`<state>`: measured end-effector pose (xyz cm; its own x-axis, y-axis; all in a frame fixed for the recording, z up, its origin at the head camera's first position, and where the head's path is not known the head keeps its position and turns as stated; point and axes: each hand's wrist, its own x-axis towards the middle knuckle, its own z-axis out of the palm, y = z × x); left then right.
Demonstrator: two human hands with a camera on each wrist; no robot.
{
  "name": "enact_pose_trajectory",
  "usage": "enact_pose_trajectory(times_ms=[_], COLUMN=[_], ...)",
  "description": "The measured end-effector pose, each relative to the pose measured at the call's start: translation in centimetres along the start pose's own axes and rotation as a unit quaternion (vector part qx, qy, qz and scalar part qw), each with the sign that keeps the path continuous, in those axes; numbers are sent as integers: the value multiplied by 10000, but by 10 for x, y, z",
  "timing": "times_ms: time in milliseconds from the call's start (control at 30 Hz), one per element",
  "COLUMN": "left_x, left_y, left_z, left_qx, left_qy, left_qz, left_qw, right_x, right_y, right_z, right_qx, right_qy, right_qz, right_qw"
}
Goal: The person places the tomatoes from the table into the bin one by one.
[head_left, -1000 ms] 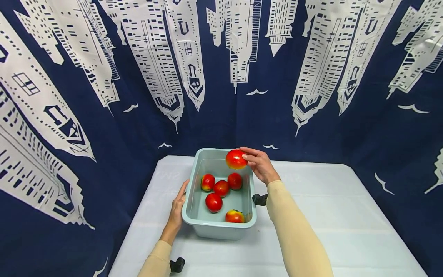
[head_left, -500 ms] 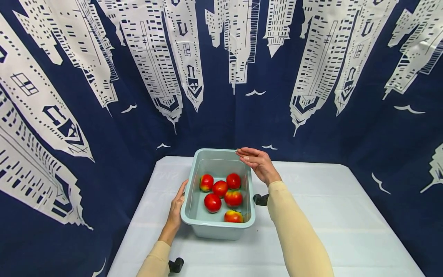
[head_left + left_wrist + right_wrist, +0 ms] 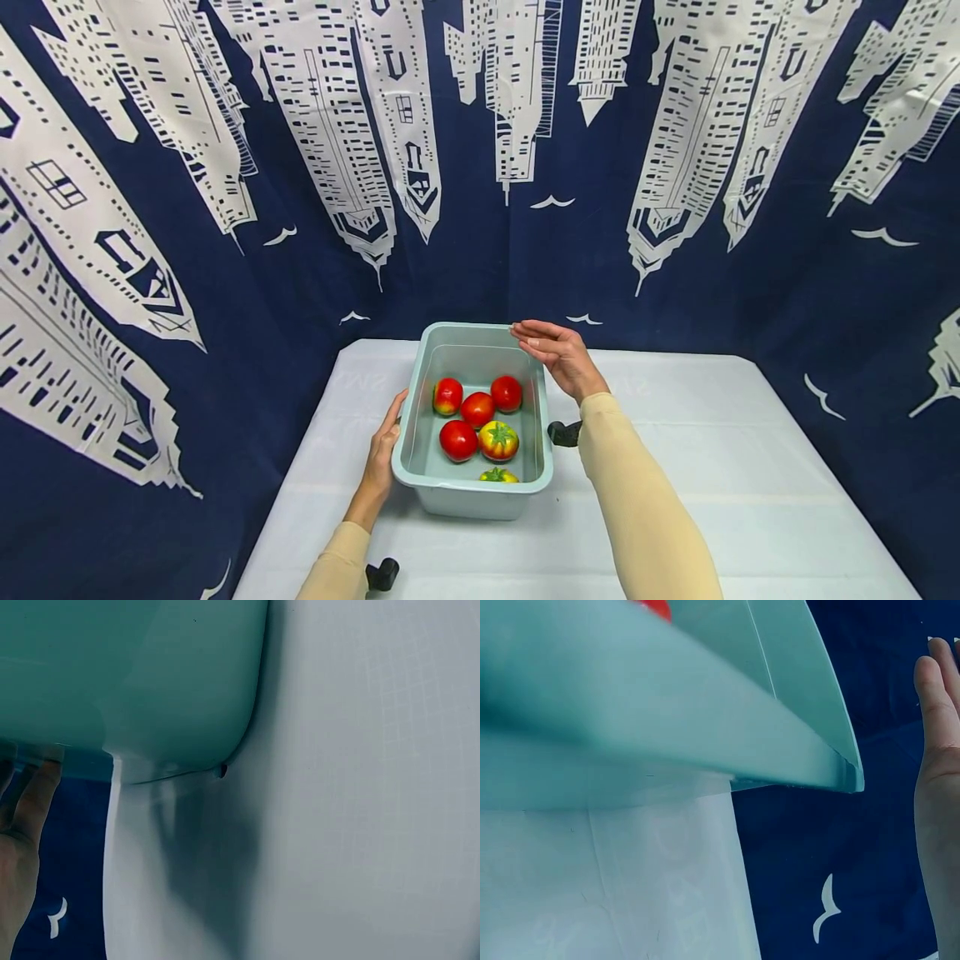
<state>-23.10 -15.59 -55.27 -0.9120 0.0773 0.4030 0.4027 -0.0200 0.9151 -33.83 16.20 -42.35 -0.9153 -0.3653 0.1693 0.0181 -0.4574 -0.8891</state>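
In the head view a pale blue-green plastic tub [image 3: 480, 500] stands on the table with several red tomatoes inside. One tomato [image 3: 498, 440] right of centre shows its yellow top and green calyx. A second yellow-topped tomato [image 3: 498, 476] is partly hidden by the near wall. My left hand [image 3: 384, 450] lies along the tub's left outer side, its fingers straight and touching just under the rim. My right hand [image 3: 558, 354] hovers over the far right corner, fingers extended and holding nothing. The right wrist view also shows that hand [image 3: 941, 757] with straight fingers.
A white cloth [image 3: 697, 467] covers the table under the tub. Behind it hangs a dark blue curtain [image 3: 465, 275] printed with white buildings and birds. Black wrist-camera mounts [image 3: 564, 433] sit at both forearms.
The right hand has let go of a tomato, which dropped into the tub and rolled nearer. The nearest tomatoes turned so their calyxes show. The left hand has stayed put.
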Motion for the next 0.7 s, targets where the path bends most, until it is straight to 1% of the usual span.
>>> enact_pose_trajectory(times_ms=[200, 267, 333, 367, 400, 500, 567, 600, 633, 667, 700], left_x=[2, 3, 6, 7, 10, 18, 29, 34, 41, 47, 54], left_y=[-1, -1, 1, 4, 11, 37, 44, 46, 45, 43, 41], left_z=[2, 2, 1, 1, 1, 0, -4, -5, -8, -11, -15], left_qx=[46, 67, 131, 158, 209, 514, 969, 1330, 1712, 2109, 2536], left_qy=[21, -1, -5, -24, -51, -127, -192, -207, -215, -232, -241], left_qz=[-33, -109, -198, -256, -331, -409, -260, -183, -103, -19, 24], left_qw=[10000, 9999, 9997, 9995, 9992, 9978, 9948, 9907, 9850, 9772, 9670], right_x=[-3, -4, -6, -6, -7, -5, -2, -1, 0, 0, 1], right_y=[0, -1, -2, -3, -4, -6, -6, -5, -4, -2, 0], right_z=[-2, -3, -4, -5, -6, -7, -7, -7, -7, -7, -7], right_qx=[-33, -177, -468, -623, -781, -1180, -1613, -2050, -2629, -3325, -4093], right_qy=[22, 157, 345, 499, 692, 1244, 1612, 1764, 1879, 1946, 1964], right_qz=[-94, -119, -137, -162, -188, -267, -314, -359, -392, -419, -430], right_qw=[9999, 9996, 9982, 9967, 9944, 9848, 9732, 9621, 9456, 9219, 8900])
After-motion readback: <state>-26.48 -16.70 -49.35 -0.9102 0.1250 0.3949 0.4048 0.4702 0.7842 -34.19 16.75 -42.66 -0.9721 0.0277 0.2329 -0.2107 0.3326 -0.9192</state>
